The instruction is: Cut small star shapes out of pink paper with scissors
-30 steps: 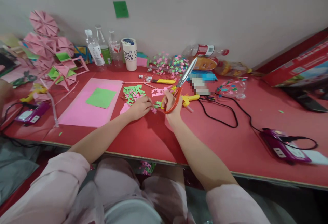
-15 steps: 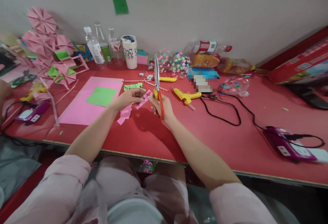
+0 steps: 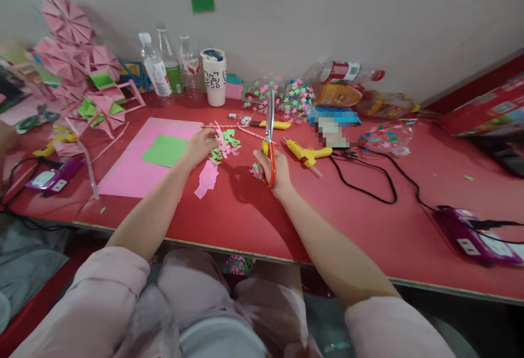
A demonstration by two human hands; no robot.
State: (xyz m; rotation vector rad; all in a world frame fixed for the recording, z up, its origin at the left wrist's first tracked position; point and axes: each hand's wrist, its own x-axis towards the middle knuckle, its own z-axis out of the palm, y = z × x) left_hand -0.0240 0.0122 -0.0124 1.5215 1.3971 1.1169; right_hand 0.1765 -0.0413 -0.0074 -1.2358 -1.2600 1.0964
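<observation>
My right hand (image 3: 273,169) grips orange-handled scissors (image 3: 269,129) with the blades pointing up and away, closed. My left hand (image 3: 200,145) reaches into a small heap of green and pink paper scraps (image 3: 225,145) on the red table (image 3: 254,216); its fingertips touch the scraps, and whether they pinch a piece is unclear. A torn pink paper piece (image 3: 207,178) lies just below the left hand. A few tiny star cut-outs (image 3: 254,171) lie beside my right hand.
A pink sheet (image 3: 123,178) with a green square (image 3: 164,150) lies left. Behind stand bottles (image 3: 155,71), a white cup (image 3: 215,77), a star pile (image 3: 286,96). A yellow glue gun (image 3: 307,154), black cable (image 3: 368,183), purple power strips (image 3: 475,232) lie right; pink paper fans (image 3: 69,63) far left.
My left hand let the pink strip drop and moved forward onto the scrap heap. The right hand stays raised with the scissors upright; a second ago both hands rested together lower down.
</observation>
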